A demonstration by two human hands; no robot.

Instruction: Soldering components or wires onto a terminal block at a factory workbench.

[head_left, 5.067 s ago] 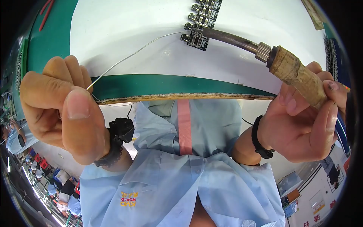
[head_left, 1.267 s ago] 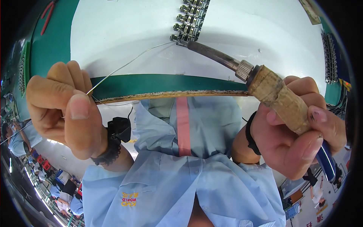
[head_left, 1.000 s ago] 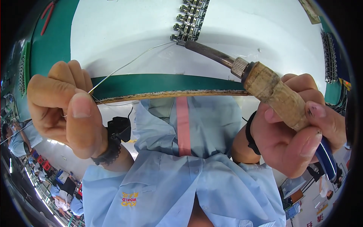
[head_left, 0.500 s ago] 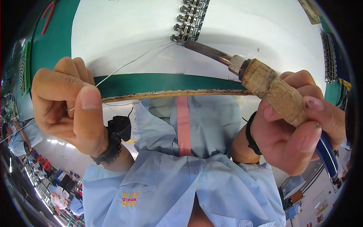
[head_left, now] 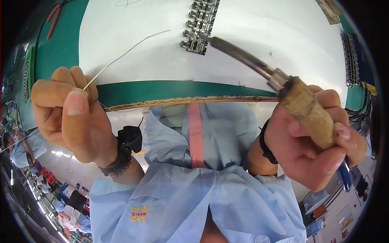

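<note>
Right hand (head_left: 314, 152) clenched around the cork-wrapped grip of a soldering iron (head_left: 279, 83), metal shaft slanting far-left with its tip at the near end of a column of small circuit boards (head_left: 199, 25) on the white mat of the worktop (head_left: 142, 87). Left hand (head_left: 69, 115) pinching a thin solder wire (head_left: 121, 56) between thumb and fingers, the wire's free end raised toward the boards but well short of them. Red-handled pliers (head_left: 54, 18) at the far-left corner.

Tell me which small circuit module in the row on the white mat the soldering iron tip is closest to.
The second module from the near end: the soldering iron tip reaches its right edge, while those farther up the row lie beyond the tip.
</note>
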